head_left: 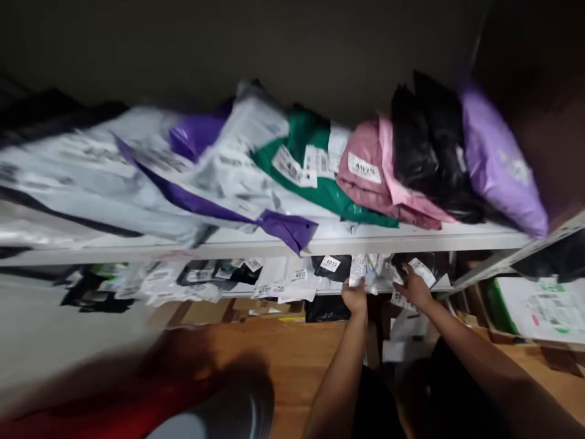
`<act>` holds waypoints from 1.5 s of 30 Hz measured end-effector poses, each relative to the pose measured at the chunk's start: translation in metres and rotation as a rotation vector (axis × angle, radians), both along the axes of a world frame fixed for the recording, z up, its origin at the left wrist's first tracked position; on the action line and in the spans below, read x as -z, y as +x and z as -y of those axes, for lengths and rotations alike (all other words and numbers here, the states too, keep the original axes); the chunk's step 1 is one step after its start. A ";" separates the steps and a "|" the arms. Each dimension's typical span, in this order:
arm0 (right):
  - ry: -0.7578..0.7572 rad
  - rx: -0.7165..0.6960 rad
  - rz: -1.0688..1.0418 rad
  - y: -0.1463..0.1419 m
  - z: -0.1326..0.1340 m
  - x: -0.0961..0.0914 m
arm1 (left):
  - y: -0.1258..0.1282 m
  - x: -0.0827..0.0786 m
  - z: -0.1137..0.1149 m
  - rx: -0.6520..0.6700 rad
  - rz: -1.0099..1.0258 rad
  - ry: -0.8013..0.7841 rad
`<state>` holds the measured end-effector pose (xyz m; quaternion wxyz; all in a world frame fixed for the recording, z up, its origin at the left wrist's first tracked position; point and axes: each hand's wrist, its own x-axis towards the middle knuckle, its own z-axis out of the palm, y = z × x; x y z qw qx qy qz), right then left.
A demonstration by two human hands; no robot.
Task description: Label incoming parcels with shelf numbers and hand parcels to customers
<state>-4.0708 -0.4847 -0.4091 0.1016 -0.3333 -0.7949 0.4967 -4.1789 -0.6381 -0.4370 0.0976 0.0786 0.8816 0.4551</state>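
On the lower shelf, my left hand (pixel 354 297) is closed on the front edge of a whitish plastic mailing bag (pixel 359 268). My right hand (pixel 417 291) is at the shelf's right part, fingers bent around the edge of a clear-and-white plastic mailing bag (pixel 386 272); its fingertips are partly hidden. Just behind that hand lies a black mailing bag with a white label (pixel 423 272). Left of my left hand is a black bag labelled 4013 (pixel 330 264), beside a white bag labelled 4012 (pixel 299 277).
The upper shelf (pixel 347 244) holds grey, green, pink, black and purple mailing bags, including a pink one labelled 4029 (pixel 361 152). A white-and-green box (pixel 539 305) sits at right. Cardboard (pixel 208 312) lies under the lower shelf. Something red (pixel 119 399) blurs at lower left.
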 end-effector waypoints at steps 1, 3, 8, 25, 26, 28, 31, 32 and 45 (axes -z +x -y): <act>0.108 -0.033 0.089 -0.015 -0.007 0.016 | -0.002 0.015 -0.005 -0.052 -0.047 0.031; 0.327 -0.115 0.278 -0.038 -0.014 0.042 | 0.002 0.037 -0.013 -0.119 -0.161 0.089; 0.515 -0.164 0.371 -0.055 -0.013 0.068 | 0.025 0.046 -0.024 0.035 -0.397 0.132; -0.872 0.122 -0.494 -0.072 0.083 0.103 | -0.045 -0.022 0.010 0.566 -0.298 -0.652; -0.914 0.145 -0.516 -0.078 0.083 0.103 | -0.045 -0.022 0.010 0.561 -0.303 -0.690; -0.995 0.166 -0.558 -0.086 0.080 0.104 | -0.043 -0.019 0.011 0.544 -0.315 -0.724; -1.091 0.174 -0.620 -0.088 0.072 0.103 | -0.043 -0.012 0.013 0.527 -0.312 -0.681; -1.115 0.174 -0.635 -0.086 0.069 0.102 | -0.043 -0.009 0.014 0.524 -0.307 -0.656; -1.125 0.297 -0.637 -0.081 0.074 0.103 | -0.053 0.010 0.021 0.428 -0.252 -0.384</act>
